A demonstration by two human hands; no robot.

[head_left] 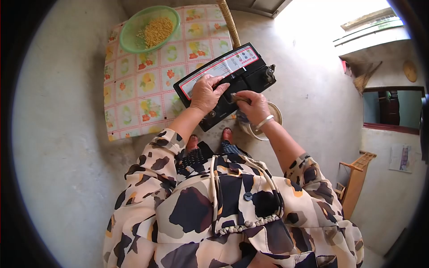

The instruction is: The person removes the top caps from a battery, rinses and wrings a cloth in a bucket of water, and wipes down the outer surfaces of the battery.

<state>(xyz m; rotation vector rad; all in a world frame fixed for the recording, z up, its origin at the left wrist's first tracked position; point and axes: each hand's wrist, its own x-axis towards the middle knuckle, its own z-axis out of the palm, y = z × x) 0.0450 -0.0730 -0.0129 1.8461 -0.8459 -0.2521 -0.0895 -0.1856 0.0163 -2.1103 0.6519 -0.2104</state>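
A black car battery [239, 83] with a white, red-edged label lies tilted at the right edge of the table, partly overhanging it. Its terminals show at the right and lower left ends. My left hand [206, 94] rests on the battery with bent fingers, gripping it near the label. Just right of it, my right hand [255, 107], wearing a pale bangle, is closed in a pinch close to the battery's top. A small, thin object pokes from those fingers, too small to name.
On the table [127, 96], with its flowered cloth, a green basin [126, 35] holds yellow kernels or pieces. Below my right hand stands a bucket [279, 117]. A wooden bench [356, 190] leans by the right wall, and a broom [366, 79] is farther back.
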